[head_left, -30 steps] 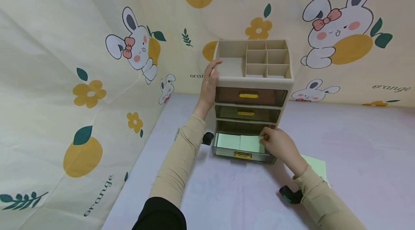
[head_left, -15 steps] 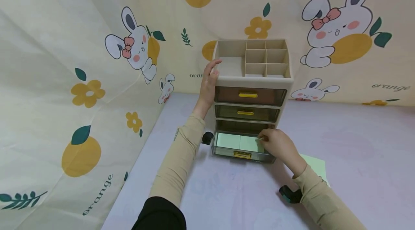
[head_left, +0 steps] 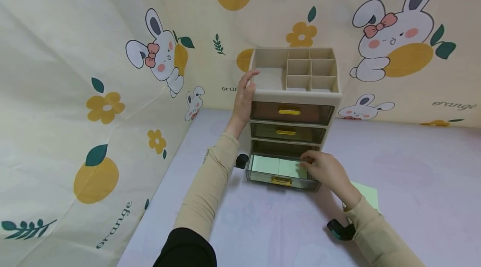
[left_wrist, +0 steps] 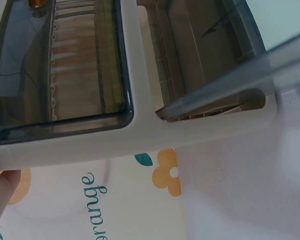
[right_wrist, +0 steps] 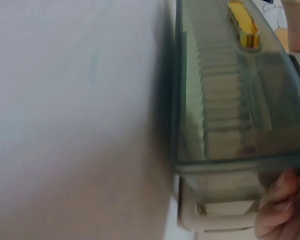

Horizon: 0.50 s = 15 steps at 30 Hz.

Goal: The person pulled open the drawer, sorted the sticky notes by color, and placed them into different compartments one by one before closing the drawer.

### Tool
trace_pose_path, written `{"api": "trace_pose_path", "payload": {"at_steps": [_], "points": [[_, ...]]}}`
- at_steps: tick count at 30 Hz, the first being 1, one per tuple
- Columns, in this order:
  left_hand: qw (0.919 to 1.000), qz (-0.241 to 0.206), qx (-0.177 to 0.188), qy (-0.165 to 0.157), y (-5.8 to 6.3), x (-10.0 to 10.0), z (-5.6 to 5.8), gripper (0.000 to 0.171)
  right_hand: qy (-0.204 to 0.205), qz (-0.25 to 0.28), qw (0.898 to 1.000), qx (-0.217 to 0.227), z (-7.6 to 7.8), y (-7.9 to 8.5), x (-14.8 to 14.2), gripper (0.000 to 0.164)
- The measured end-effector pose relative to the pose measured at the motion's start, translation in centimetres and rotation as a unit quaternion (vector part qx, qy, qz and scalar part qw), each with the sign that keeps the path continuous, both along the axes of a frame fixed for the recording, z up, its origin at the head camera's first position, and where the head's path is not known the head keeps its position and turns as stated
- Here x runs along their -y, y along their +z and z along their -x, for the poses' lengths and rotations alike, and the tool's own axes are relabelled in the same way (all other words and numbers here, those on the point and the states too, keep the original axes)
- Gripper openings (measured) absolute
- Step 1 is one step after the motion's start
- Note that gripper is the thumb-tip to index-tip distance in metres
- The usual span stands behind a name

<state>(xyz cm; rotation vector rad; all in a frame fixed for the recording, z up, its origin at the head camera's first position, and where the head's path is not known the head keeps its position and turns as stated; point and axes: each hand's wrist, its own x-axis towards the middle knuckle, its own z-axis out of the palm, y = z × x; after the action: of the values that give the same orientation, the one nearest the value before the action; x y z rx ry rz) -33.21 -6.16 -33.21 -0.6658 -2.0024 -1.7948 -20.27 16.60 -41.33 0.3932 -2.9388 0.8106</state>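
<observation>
A cream desk organizer (head_left: 297, 97) with smoky drawers stands against the printed backdrop. My left hand (head_left: 243, 100) grips its upper left side, fingers hooked over the rim. The bottom drawer (head_left: 259, 178) is pulled out, with two pale green paper pads (head_left: 265, 164) side by side in it. My right hand (head_left: 326, 170) reaches over the drawer's right side, its loosely bent fingertips at the edge of the right pad (head_left: 290, 168). In the right wrist view, the right fingers (right_wrist: 280, 205) show behind the see-through drawer wall (right_wrist: 215, 167). The left wrist view shows the organizer's side frame (left_wrist: 75, 156).
Another green sheet (head_left: 370, 194) lies on the pale table beside my right forearm, partly covered by it. Above the drawers is a divided top tray (head_left: 268, 78). Two upper drawers with yellow handles (head_left: 289, 112) are closed. Dark devices (head_left: 340, 230) show at both wrists.
My right fingers have loosened from a pinch at the right pad's edge and straightened a little. The left hand keeps its hold, and the head view has shifted slightly.
</observation>
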Motion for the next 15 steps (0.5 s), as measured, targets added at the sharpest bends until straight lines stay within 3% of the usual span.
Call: {"api": "trace_pose_path", "payload": {"at_steps": [6,12,15], "points": [[0.9999,-0.002,-0.011,0.004,0.1,-0.2,0.1,0.061,-0.012,0.041,0.997,-0.061,-0.5,0.0,-0.9,0.016],[0.9999,0.004,-0.005,0.01,0.1,-0.2,0.0,0.061,-0.017,0.074,0.986,-0.148,-0.8,0.7,-2.7,0.014],[0.9999,0.009,0.0,0.013,0.1,-0.1,-0.1,0.061,-0.021,0.075,0.985,-0.155,-1.0,0.8,-4.0,0.017]]}}
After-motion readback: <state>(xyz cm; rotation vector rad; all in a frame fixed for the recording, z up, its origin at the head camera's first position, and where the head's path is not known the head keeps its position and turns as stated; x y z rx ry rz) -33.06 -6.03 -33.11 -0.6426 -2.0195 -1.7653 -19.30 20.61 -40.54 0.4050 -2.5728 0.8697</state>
